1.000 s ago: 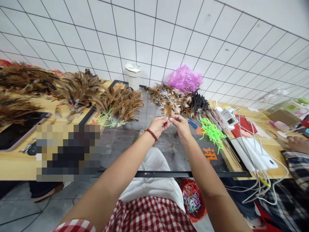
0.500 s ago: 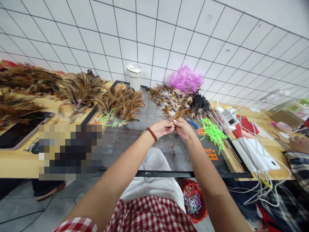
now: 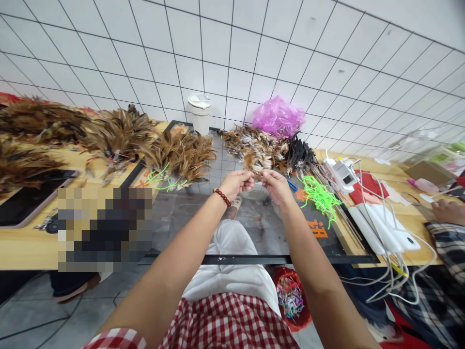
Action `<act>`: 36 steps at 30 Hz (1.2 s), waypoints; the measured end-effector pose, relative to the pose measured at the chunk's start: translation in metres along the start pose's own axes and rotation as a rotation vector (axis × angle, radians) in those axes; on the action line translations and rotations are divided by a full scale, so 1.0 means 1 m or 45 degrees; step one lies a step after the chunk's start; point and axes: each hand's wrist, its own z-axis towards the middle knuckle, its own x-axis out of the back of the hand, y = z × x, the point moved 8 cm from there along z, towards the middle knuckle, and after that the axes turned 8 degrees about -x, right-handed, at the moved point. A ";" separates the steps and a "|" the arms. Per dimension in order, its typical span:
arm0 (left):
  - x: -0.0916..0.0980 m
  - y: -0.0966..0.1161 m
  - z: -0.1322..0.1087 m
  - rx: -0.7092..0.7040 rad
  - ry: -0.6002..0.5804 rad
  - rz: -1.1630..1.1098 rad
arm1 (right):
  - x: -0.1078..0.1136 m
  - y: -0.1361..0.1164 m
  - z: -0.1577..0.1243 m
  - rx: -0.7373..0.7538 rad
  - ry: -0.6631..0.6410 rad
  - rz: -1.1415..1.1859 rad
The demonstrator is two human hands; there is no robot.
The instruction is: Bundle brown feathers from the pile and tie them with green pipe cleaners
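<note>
Over the dark glass panel (image 3: 196, 208) on the table, my left hand (image 3: 237, 185) pinches a small brown feather (image 3: 249, 159) that points up from its fingertips. A short gap to its right, my right hand (image 3: 276, 186) is closed in a pinch; whatever lies between its fingertips is too small to make out. Just beyond both hands lies a pile of loose brown and white feathers (image 3: 238, 140), with black feathers (image 3: 301, 154) at its right end. A bundle of brown feathers (image 3: 187, 152) rests to the left, with green ties (image 3: 167, 183) by it. Blue snips (image 3: 292, 185) lie beside my right hand.
Green ties (image 3: 319, 196) lie in a heap at right, near a white power strip (image 3: 341, 174) and cables. A white cup (image 3: 199, 116) and a purple plastic bag (image 3: 279, 117) stand along the wall. More feather bundles (image 3: 121, 131) and a phone (image 3: 39, 196) lie left. Another person's hand (image 3: 445, 211) is far right.
My hands, together at the fingertips before, have parted slightly. The brown feather has shifted left, from near my right fingertips to above my left ones.
</note>
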 end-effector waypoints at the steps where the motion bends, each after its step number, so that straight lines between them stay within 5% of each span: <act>1: 0.007 0.005 0.002 -0.050 0.066 -0.051 | 0.005 -0.003 0.001 0.055 0.062 -0.105; 4: 0.028 0.016 0.008 -0.190 0.258 -0.172 | -0.001 -0.007 0.007 0.135 0.095 -0.565; 9: 0.056 0.020 0.012 -0.281 0.503 -0.268 | -0.041 -0.010 0.018 0.167 0.075 -1.517; 15: 0.054 0.016 0.012 -0.294 0.468 -0.196 | -0.070 -0.011 0.035 0.193 0.155 -1.810; 19: 0.049 0.016 0.011 -0.290 0.448 -0.130 | -0.060 -0.012 0.042 0.189 0.202 -1.494; 22: 0.047 0.015 0.010 -0.255 0.442 -0.103 | -0.046 -0.010 0.039 0.164 0.206 -0.769; 26: 0.041 0.008 0.010 -0.131 0.337 -0.077 | -0.051 0.009 0.032 0.036 -0.014 0.009; 36: 0.030 0.000 0.006 0.111 0.162 0.001 | -0.057 0.006 0.021 0.140 0.099 0.118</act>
